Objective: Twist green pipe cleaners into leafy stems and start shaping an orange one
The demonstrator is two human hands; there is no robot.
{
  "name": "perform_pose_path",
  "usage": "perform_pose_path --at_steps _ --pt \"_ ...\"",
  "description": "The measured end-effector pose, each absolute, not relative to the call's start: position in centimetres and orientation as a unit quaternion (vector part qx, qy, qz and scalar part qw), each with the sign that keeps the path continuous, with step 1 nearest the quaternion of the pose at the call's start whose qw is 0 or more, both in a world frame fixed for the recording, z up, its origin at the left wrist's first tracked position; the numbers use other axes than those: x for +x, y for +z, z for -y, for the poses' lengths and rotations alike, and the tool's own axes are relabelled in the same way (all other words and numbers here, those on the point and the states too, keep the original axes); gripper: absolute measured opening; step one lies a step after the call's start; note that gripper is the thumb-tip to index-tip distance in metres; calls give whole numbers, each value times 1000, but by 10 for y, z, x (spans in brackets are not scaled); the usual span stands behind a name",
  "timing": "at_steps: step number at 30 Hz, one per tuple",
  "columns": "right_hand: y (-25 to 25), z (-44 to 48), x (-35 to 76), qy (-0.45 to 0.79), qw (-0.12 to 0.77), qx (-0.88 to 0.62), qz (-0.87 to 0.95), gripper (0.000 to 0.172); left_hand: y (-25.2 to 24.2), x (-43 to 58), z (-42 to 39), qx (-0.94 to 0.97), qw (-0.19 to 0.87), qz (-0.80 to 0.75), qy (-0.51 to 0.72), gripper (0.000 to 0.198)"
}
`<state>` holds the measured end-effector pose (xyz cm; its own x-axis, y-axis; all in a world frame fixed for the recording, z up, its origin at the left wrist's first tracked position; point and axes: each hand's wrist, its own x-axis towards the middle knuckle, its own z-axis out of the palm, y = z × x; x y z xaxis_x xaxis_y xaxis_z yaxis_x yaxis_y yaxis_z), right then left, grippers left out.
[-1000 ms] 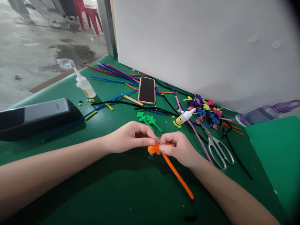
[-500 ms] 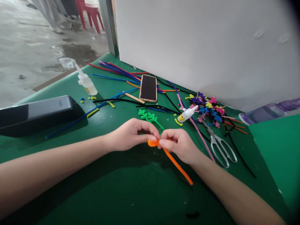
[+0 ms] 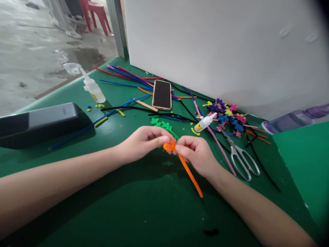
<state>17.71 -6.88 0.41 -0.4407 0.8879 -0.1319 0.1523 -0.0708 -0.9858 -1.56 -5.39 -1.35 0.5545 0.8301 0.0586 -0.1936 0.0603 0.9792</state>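
Note:
An orange pipe cleaner (image 3: pixel 190 175) is bent into small loops at its upper end, with a straight tail hanging down to the right. My left hand (image 3: pixel 147 141) has its thumb and fingers closed on the looped end. Just right of the loops, my right hand (image 3: pixel 196 152) pinches the same pipe cleaner where the tail starts. Behind the hands lies a green pipe-cleaner sprig (image 3: pixel 161 124) with leaf-like loops, its lower part partly hidden by my fingers.
Scissors (image 3: pixel 241 157), a small glue bottle (image 3: pixel 205 122) and a heap of pipe-cleaner flowers (image 3: pixel 228 116) lie right. Farther back are a phone (image 3: pixel 161 95), loose pipe cleaners (image 3: pixel 128 76) and a larger bottle (image 3: pixel 94 90). A dark box (image 3: pixel 38 123) stands left, a purple bottle (image 3: pixel 295 118) far right.
My fingers have shifted slightly on the orange pipe cleaner, and more of its loops now show. Its tail has swung a little to the left.

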Motion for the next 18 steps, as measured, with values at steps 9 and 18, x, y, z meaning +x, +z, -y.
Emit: perform_pose_path --at_steps 9,18 --pt "4 77 173 509 338 -465 641 22 -13 -13 58 570 649 -329 380 17" --pt "-1 77 172 571 342 -437 605 22 -9 -10 63 568 658 -337 361 20"
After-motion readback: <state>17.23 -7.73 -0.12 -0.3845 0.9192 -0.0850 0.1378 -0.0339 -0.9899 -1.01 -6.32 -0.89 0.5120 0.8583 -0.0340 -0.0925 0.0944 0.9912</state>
